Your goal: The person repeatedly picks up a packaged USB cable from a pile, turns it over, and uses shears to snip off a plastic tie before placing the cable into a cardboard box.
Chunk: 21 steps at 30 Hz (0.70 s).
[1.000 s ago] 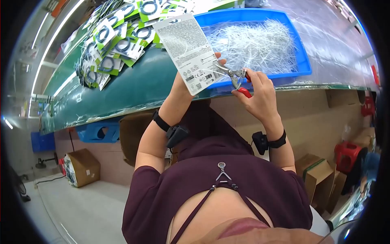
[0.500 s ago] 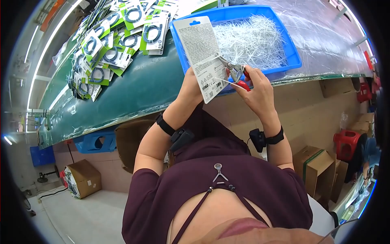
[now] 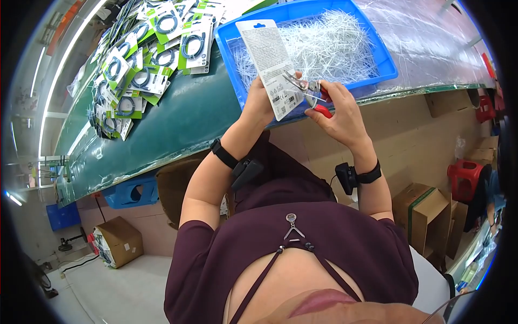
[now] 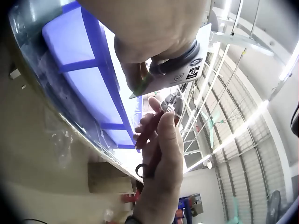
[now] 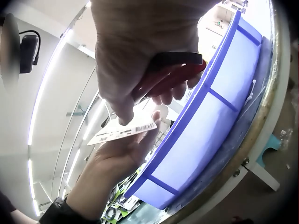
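My left hand [image 3: 259,103] holds a white printed cardboard package [image 3: 265,56] by its lower part, fingers behind it and its back face up. In the left wrist view a dark cable coil [image 4: 180,61] shows on the card's other side. My right hand [image 3: 343,116] grips red-handled cutting pliers [image 3: 324,111], also seen from below in the right wrist view as red handles [image 5: 174,81] in the palm. The pliers' metal tips overlap the card's lower right area. A thin white strip [image 3: 317,98] lies across the pliers near the card's edge.
Just beyond the hands a blue bin [image 3: 389,69] holds a heap of thin white plastic strips [image 3: 334,48]. Many packaged cables [image 3: 141,78] lie piled on the green tabletop [image 3: 178,124] at left. Below the table edge stand cardboard boxes [image 3: 426,216] and a red stool [image 3: 463,175].
The card has turned more upright, and the pliers' tips have gone from its right edge to over its face. Both hands keep their hold. The head view has shifted slightly.
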Each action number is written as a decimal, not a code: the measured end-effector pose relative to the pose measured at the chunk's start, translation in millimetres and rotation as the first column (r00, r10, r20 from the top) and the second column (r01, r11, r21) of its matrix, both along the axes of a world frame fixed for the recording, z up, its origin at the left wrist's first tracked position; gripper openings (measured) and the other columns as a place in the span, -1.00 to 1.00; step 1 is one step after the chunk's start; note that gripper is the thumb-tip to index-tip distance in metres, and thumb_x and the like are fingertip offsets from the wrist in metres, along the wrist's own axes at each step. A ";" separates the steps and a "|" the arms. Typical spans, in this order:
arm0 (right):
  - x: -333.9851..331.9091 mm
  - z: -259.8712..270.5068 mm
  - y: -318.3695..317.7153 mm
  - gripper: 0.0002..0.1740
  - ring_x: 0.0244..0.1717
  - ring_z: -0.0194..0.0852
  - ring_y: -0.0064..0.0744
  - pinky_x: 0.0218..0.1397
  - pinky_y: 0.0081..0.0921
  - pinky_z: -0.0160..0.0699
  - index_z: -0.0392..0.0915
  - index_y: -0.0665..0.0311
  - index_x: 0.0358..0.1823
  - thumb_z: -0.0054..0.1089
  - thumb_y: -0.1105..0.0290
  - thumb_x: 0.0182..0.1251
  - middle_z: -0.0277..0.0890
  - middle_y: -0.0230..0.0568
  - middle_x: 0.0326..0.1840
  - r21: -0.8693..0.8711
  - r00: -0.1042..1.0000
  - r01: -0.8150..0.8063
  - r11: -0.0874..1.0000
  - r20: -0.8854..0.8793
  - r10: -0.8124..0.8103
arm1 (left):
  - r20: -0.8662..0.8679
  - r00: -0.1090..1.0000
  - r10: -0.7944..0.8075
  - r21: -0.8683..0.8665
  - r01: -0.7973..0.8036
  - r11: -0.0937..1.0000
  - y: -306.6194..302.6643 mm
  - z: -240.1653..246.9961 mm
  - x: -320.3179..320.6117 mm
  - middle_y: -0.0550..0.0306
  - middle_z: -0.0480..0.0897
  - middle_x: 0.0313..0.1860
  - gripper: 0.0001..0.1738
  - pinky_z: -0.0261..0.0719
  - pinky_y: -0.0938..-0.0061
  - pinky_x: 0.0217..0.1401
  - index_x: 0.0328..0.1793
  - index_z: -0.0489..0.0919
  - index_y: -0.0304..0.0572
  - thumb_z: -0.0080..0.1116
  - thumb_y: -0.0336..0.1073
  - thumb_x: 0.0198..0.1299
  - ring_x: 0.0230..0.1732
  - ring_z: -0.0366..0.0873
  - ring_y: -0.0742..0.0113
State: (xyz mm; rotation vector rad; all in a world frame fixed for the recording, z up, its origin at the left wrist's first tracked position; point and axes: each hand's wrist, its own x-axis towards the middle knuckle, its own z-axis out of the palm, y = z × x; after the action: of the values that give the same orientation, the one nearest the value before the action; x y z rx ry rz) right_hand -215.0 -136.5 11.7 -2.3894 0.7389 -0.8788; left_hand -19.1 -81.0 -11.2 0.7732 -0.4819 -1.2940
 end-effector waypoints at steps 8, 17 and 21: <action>-20.4 1.9 6.8 -0.41 -0.20 0.47 -0.17 -0.08 -0.34 0.49 0.46 0.33 0.10 0.46 0.30 0.05 0.46 -0.15 -0.22 -0.036 0.990 0.090 0.995 -0.102 -0.093 | -0.261 0.959 -0.107 -0.093 0.085 0.992 -0.4 17.0 -5.3 -0.21 0.60 0.00 -0.64 0.69 0.18 0.06 0.13 0.47 -0.42 -0.11 -0.24 0.44 0.03 0.63 -0.06; -20.1 -3.9 12.3 -0.40 -0.23 0.48 -0.19 -0.15 -0.37 0.51 0.46 0.34 0.10 0.48 0.32 0.02 0.46 -0.16 -0.23 0.013 0.996 0.070 0.997 -0.064 -0.069 | -0.298 0.955 -0.010 -0.024 0.003 1.000 -5.9 19.6 -16.6 -0.27 0.56 0.05 -0.62 0.68 0.11 0.08 0.14 0.42 -0.50 -0.14 -0.26 0.45 0.05 0.60 -0.19; -20.7 -5.0 13.1 -0.41 -0.26 0.51 -0.18 -0.18 -0.37 0.52 0.48 0.34 0.07 0.49 0.28 0.02 0.48 -0.15 -0.23 0.060 0.996 0.074 0.995 -0.063 -0.070 | -0.284 0.959 -0.014 -0.023 0.008 1.000 -8.4 13.2 -14.5 -0.27 0.57 0.04 -0.64 0.69 0.13 0.07 0.16 0.41 -0.49 -0.13 -0.29 0.45 0.05 0.61 -0.19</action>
State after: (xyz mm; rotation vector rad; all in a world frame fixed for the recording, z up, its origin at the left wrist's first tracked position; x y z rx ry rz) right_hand -235.8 -123.4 6.8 -2.3563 0.8681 -0.8031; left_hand -33.6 -89.4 2.0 0.5548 -0.2681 -1.3817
